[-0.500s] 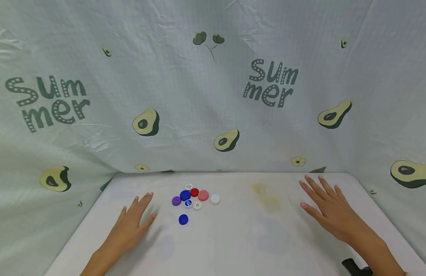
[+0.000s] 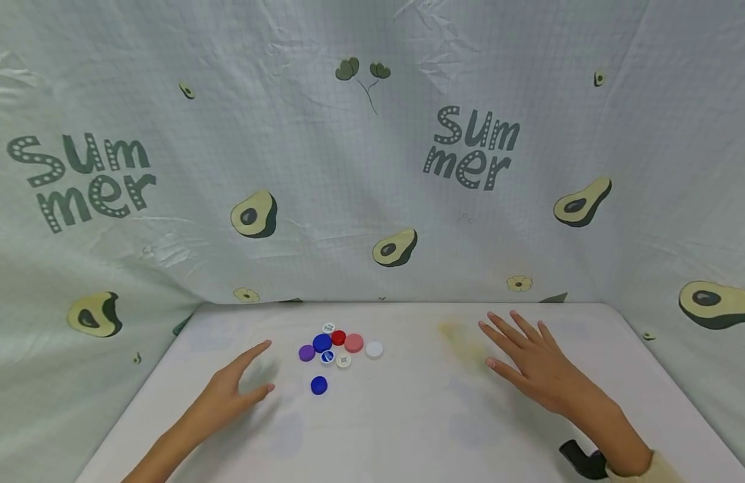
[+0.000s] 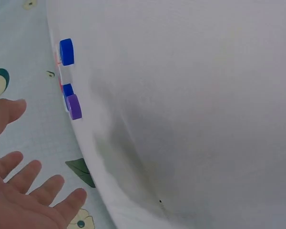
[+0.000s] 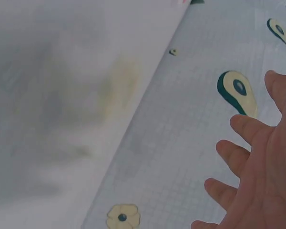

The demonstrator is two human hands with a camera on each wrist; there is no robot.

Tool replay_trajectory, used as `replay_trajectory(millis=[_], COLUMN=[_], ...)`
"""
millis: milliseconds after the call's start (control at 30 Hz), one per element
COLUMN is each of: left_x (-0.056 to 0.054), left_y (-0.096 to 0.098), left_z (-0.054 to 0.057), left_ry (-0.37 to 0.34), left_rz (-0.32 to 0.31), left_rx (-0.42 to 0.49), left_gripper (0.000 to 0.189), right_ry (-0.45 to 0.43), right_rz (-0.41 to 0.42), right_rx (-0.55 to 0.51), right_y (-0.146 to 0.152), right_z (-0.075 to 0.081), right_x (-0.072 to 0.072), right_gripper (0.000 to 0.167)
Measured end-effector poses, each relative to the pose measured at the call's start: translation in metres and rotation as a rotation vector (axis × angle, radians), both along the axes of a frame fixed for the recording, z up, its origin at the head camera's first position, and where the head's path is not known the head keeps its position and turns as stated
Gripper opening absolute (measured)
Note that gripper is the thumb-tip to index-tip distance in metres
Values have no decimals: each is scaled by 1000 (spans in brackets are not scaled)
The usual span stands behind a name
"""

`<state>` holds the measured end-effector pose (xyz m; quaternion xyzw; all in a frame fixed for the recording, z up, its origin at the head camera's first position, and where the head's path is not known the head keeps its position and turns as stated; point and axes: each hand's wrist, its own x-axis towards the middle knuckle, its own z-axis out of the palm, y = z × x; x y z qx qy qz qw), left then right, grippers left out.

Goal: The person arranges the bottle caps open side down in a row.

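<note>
While a small cluster of bottle caps [image 2: 338, 345] lies on the white desk [image 2: 408, 416] near its far edge, one lone blue cap [image 2: 319, 385] sits a little apart on the near side of the cluster. Among the cluster are a purple cap [image 2: 307, 353], a larger blue cap [image 2: 322, 343], a red cap [image 2: 338, 337], a pink cap [image 2: 353, 343] and a white cap [image 2: 374, 349] at its right end (a few small pale ones sit between them, too small to tell apart well). Just left of the caps is the left hand [image 2: 230, 392], its grip wide and holding nothing, forefinger stretched toward the cluster and thumb pointing at the lone blue cap, touching neither. Well to the right, the right hand [image 2: 538, 365] is spread flat over the desk, fingers splayed, its grip likewise wide and holding nothing, beside a faint yellowish stain [image 2: 463, 342]. Behind and around the desk hangs a pale cloth [image 2: 372, 168] printed with avocados and the word "Summer".
</note>
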<state>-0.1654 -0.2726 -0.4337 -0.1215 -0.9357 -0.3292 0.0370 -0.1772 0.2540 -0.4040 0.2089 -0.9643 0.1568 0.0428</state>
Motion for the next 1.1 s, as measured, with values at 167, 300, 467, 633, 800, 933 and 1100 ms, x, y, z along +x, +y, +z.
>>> replay_trajectory(millis=[167,300,467,633,800,933,1100], left_x=[-3,-4,-7,-13,-15,-16,-16], left_y=[0,2,7,13,19,24,26], left_z=[-4,-2,-3,-6,-9,-9,-10], left_ry=[1,-33,-91,-140,-132,-135,-158], left_rz=[1,-2,-28,-32,-65,-76,-95], left_rx=[86,180,284,277,258,269,277], left_gripper=[72,68,61,55,52,49,47], right_ry=[10,30,16,-51,-185,-284,-364], right_rz=[56,147,242,287,371,388,404], right_rx=[20,33,4,-105,-315,-377,-390], right_y=[-15,-23,-37,-63,-91,-107,-124], right_z=[-2,-4,-8,-18,-32,-39,-37], right_x=[-3,-9,-15,-22,-29,-32,-36], right_gripper=[63,63,57,44,31,23,17])
